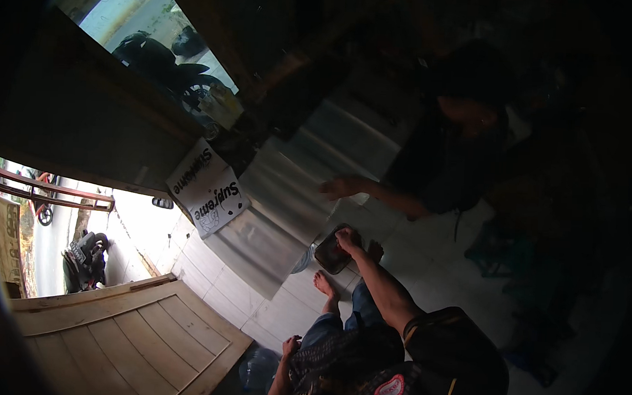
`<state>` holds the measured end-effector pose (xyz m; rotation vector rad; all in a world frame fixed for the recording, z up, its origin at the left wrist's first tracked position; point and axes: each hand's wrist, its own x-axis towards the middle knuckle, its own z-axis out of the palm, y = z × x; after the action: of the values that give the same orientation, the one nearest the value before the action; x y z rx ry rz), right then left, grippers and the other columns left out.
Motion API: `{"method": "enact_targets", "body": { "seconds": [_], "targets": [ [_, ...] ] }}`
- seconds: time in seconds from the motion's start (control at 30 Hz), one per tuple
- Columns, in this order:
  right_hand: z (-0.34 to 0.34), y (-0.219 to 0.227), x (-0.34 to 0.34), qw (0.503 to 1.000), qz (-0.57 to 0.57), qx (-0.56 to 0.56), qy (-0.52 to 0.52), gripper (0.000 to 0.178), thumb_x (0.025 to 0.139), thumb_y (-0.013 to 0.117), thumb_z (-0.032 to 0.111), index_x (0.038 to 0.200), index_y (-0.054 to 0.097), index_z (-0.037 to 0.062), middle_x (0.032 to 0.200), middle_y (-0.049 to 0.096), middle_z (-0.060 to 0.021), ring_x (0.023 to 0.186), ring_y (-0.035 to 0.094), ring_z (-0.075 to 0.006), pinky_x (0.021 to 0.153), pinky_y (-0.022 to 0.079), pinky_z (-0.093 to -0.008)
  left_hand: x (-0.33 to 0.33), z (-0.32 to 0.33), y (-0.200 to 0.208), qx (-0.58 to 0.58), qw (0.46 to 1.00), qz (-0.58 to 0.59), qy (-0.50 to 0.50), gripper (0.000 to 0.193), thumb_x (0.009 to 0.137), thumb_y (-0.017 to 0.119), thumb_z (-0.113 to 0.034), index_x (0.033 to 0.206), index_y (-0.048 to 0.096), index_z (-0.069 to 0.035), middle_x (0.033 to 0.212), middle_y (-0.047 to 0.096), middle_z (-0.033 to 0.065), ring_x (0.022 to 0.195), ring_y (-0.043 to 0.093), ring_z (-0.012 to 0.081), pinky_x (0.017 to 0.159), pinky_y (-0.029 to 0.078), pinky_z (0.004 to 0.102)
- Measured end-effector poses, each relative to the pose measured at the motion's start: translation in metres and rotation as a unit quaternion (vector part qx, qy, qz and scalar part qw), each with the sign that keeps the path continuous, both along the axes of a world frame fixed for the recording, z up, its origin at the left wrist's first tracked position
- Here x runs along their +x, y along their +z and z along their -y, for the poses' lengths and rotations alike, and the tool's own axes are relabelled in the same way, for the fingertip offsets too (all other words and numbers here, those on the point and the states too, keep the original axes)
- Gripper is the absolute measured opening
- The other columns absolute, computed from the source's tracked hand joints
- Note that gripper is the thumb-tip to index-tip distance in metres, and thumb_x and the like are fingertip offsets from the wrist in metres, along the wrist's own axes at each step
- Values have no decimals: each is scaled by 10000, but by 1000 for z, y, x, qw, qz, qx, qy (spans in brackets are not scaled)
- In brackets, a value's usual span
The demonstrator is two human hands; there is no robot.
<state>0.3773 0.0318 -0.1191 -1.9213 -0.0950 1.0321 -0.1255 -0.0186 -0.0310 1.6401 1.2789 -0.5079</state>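
Observation:
My right hand (345, 240) reaches down into a dark, rectangular tray (332, 262) on the floor in front of me. Its fingers look closed, but the dimness hides what they hold. Near my knee, at the lower middle, my left hand (291, 346) rests with curled fingers and nothing visible in it. Beyond the tray lie long, shiny, translucent sheets (281, 189), side by side. Opposite me, another person's hand (341, 187) lies over the sheets, its arm coming from the right.
A white board with black lettering (215, 194) lies by the sheets' left end. A wooden door panel (137, 341) stands at lower left, near a clear plastic container (258, 368). Through the doorway a motorcycle (84, 259) shows. My bare foot (323, 284) is beside the tray.

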Motion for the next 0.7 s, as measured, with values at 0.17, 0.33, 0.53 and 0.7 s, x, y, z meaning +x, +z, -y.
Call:
{"method": "enact_targets", "body": {
  "seconds": [0.17,0.33,0.53,0.7],
  "targets": [
    [93,4,-23,990,-132,15,41,200,896,714,236,922,686,40,707,689,-45,557,638,-132,520,511,-302,58,-20,16,-162,939,36,300,317,962,600,-256,1114,721,-5,786,676,91,643,629,171,584,509,308],
    [214,40,-36,962,-135,-233,50,206,909,702,281,958,712,81,786,724,-16,589,658,-115,523,531,-268,111,-38,26,-195,911,82,353,298,965,603,-265,1052,714,-2,741,639,80,631,628,171,548,503,295],
    [297,88,-55,945,-190,-262,-55,246,902,694,254,1046,719,56,870,751,-76,735,722,-169,624,570,-295,166,-63,23,-145,946,130,261,297,984,598,-269,1038,702,4,722,628,65,609,623,156,553,511,292],
    [318,106,-73,946,-194,-232,-114,284,932,655,265,1132,710,72,976,752,-88,821,726,-185,701,579,-314,221,-93,17,-143,942,214,213,320,1012,577,-293,1102,674,-2,799,642,59,687,639,143,625,547,295]
  ]
}}
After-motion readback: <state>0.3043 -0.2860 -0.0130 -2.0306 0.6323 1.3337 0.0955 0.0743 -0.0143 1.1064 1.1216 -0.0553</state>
